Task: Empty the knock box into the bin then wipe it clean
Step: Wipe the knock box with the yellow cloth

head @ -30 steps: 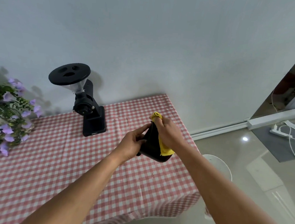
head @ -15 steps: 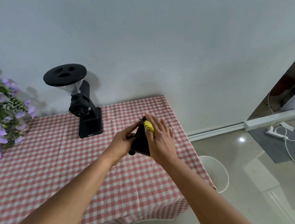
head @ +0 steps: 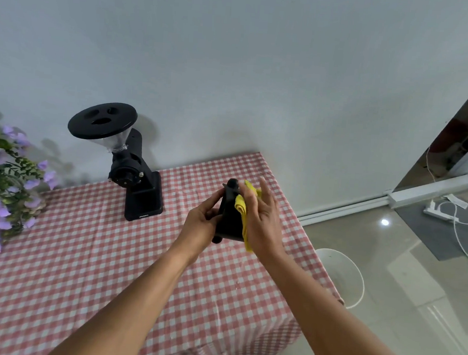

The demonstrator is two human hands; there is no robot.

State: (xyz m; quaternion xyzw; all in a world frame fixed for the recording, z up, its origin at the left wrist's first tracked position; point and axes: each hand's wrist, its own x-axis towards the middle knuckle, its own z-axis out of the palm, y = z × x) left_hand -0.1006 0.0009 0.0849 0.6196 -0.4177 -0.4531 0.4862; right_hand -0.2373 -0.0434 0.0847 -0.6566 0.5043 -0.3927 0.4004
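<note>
- The left hand (head: 199, 225) is holding the black knock box (head: 231, 219) up in the air, with its fingers and thumb curling round the box's left side.
- The right hand (head: 262, 224) is pressing a yellow cloth (head: 241, 203) flat against the right side of the knock box, with its fingers lying mostly straight and a little apart.
- The knock box is hanging above the right part of the counter (head: 80, 263), not touching it.
- A red and white checked cloth is covering the counter, which is sitting against a plain white wall (head: 236, 65).
- Purple flowers (head: 0, 181) are standing at the far left.
- A black coffee grinder (head: 139, 186) is standing by the wall, left of the hands.
- A white bin (head: 340, 269) is sitting on the shiny floor (head: 414, 289), just past the counter's right edge.
- A white power strip (head: 437, 213) is lying on the floor at the far right.
</note>
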